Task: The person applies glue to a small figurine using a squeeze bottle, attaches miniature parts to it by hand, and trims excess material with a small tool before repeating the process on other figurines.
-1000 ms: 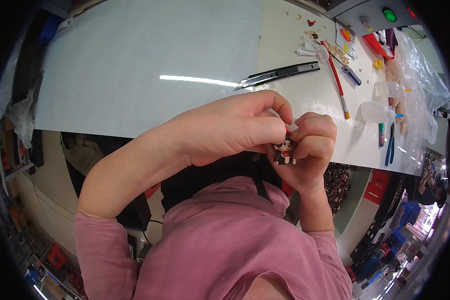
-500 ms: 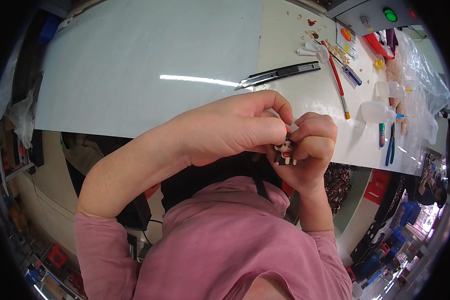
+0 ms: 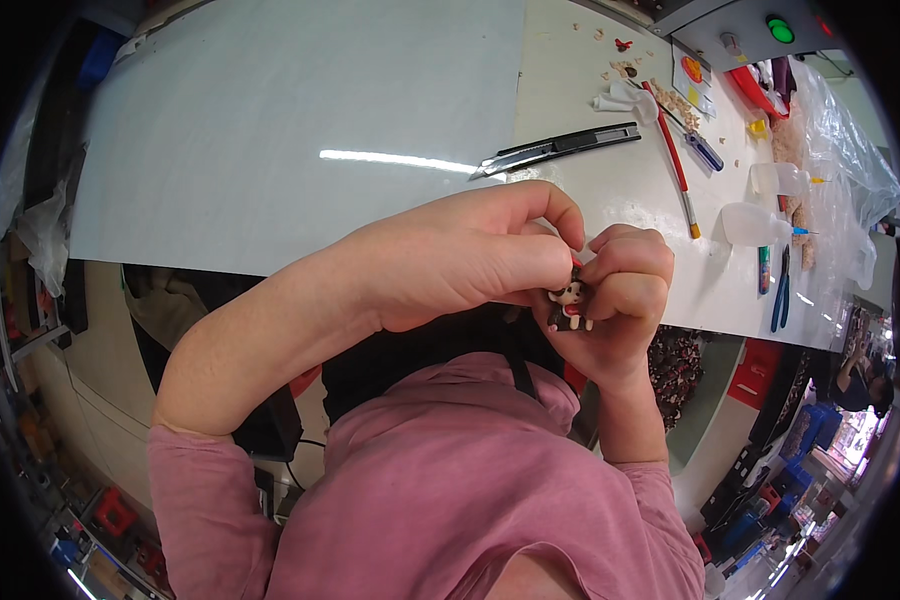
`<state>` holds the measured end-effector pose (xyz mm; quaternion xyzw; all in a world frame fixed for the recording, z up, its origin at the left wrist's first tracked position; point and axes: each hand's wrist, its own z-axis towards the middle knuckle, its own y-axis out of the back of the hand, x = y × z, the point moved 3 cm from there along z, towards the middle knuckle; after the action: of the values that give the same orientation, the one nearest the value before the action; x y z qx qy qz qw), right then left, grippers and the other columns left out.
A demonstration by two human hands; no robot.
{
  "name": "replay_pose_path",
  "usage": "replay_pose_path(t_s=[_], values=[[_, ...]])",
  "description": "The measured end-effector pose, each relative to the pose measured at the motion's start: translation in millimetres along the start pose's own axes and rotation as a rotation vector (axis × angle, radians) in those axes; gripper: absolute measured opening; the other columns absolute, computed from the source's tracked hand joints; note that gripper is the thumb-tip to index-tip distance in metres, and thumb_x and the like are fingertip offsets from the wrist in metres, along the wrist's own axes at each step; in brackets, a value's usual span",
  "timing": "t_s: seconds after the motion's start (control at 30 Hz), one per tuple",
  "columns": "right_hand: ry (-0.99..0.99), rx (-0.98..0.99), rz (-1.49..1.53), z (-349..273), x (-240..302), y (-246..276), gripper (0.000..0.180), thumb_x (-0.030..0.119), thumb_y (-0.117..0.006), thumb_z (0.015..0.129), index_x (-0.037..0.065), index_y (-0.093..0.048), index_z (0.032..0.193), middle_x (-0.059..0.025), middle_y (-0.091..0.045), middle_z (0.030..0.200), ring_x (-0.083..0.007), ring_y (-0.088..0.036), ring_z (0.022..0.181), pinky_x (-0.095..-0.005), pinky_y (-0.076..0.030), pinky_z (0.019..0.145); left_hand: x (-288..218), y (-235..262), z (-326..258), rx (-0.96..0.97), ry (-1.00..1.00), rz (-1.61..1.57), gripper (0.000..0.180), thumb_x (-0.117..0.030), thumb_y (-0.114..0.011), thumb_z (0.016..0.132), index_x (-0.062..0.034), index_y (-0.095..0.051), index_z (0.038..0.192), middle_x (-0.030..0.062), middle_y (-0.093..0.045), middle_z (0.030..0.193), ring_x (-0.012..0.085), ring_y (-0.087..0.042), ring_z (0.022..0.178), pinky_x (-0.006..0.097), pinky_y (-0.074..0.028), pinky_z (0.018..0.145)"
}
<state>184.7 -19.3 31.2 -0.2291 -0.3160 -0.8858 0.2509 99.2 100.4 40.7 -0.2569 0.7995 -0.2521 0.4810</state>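
A small dog-like figurine (image 3: 572, 302), cream with dark brown and red parts, is between my two hands at the table's front edge. My right hand (image 3: 625, 290) has its fingers curled around it from the right. From the left, my left hand (image 3: 490, 250) presses thumb and fingers at the figurine's head, where a bit of red shows beside the thumb tip. The left fingertips partly hide that spot, so I cannot tell whether the red bit is a separate piece.
Beyond my hands a black utility knife (image 3: 555, 148) lies with its blade out. Farther right are a red-handled brush (image 3: 675, 160), a screwdriver (image 3: 703, 150), a white cloth (image 3: 625, 100), small beige pieces (image 3: 677, 103), a squeeze bottle (image 3: 752, 225) with a needle tip, and blue-handled pliers (image 3: 780, 290).
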Motion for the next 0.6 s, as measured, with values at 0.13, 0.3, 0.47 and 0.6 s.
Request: replay_pose_path(t_s=[0.13, 0.3, 0.47, 0.6], values=[[0.001, -0.002, 0.003, -0.2, -0.2, 0.0, 0.049, -0.003, -0.077, 0.053, 0.012, -0.04, 0.081, -0.0048, -0.048, 0.088, -0.0221, -0.046, 0.074, -0.0326, -0.04, 0.063, 0.0, -0.4, -0.1, -0.001, 0.0, -0.015, 0.019, -0.004, -0.05, 0.083, -0.0049, -0.046, 0.101, 0.0003, -0.052, 0.091, 0.0079, -0.052, 0.084, 0.023, -0.045, 0.077], [0.008, -0.016, 0.006, -0.4, -0.6, -0.4, 0.049, -0.003, -0.077, 0.052, 0.012, -0.04, 0.081, -0.0048, -0.048, 0.087, -0.0222, -0.046, 0.074, -0.0325, -0.04, 0.063, -0.3, 0.5, -0.5, -0.001, 0.005, 0.002, 0.019, -0.004, -0.05, 0.083, -0.0048, -0.046, 0.102, 0.0008, -0.052, 0.091, 0.0085, -0.053, 0.085, 0.024, -0.045, 0.078], [0.003, -0.011, 0.015, -0.6, -0.5, -0.2, 0.049, -0.004, -0.076, 0.051, 0.012, -0.04, 0.08, -0.0049, -0.048, 0.087, -0.0222, -0.046, 0.074, -0.0321, -0.04, 0.063, 1.1, 0.8, 0.2, 0.005, 0.002, -0.001, 0.019, -0.003, -0.049, 0.083, -0.0046, -0.045, 0.102, 0.0016, -0.053, 0.091, 0.0096, -0.055, 0.086, 0.025, -0.046, 0.079], [0.001, -0.011, 0.008, 0.8, 0.0, -0.3, 0.049, -0.004, -0.076, 0.052, 0.012, -0.04, 0.081, -0.0048, -0.048, 0.087, -0.022, -0.046, 0.074, -0.0325, -0.04, 0.062, 0.6, 1.0, 0.3, 0.006, 0.005, 0.006, 0.019, -0.003, -0.049, 0.083, -0.0046, -0.045, 0.102, 0.0017, -0.053, 0.092, 0.0099, -0.055, 0.086, 0.025, -0.046, 0.079]])
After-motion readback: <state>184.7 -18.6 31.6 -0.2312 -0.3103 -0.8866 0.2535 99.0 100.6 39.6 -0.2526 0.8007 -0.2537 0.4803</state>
